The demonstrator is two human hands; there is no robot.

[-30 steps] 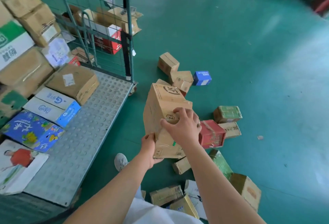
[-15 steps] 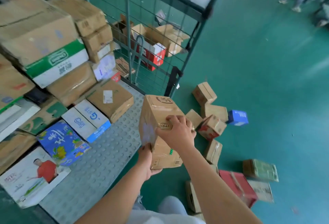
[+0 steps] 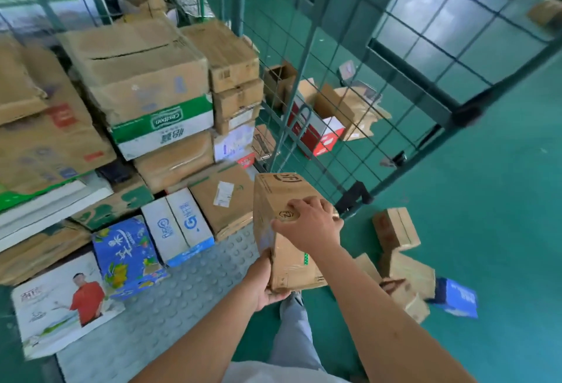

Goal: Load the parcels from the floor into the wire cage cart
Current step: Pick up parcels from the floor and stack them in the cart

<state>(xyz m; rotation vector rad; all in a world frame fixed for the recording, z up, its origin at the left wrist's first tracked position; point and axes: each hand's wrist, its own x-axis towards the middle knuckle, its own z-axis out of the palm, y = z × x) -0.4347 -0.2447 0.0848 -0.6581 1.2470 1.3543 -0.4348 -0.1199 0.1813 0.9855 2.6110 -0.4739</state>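
Wire cage cart [image 3: 307, 57] fills upper frame, stacked parcels [image 3: 146, 78] at left on its studded deck [image 3: 170, 300]. Brown carton [image 3: 281, 200] mid-frame, held over deck's right edge. Right hand [image 3: 310, 224] grips its top, fingers curled; left hand [image 3: 263, 284] cups bottom corner. Floor parcels [image 3: 398, 249] lower right.

One camera only, worn on the person's head, looking forward and steeply down over both forearms. It sits close above the cart's studded deck [image 3: 182, 294], with stacked boxes to its left and the wire side panel [image 3: 334, 84] straight ahead (wide lens, so the bars bow). The green floor [image 3: 486, 230] fills the right.
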